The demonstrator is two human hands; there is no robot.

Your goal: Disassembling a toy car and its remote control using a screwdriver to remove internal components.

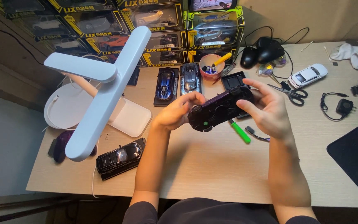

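Two bare hands hold a dark purple toy car (pixel 219 108) above the middle of the wooden tabletop (pixel 212 166). The left hand (pixel 177 112) curls closed around one end; the right hand (pixel 266 108) grips the other, fingers partly spread. A green-handled screwdriver (pixel 240 131) lies just beneath. A white desk lamp (pixel 100 87) stands near the left edge.

You hold a dark model car above the tabletop.
Your left hand (pixel 177 113) and right hand (pixel 266 108) grip the dark purple model car (pixel 219 108) at either end; a green-handled tool (pixel 240 131) lies on the tabletop (pixel 212 166) beneath.
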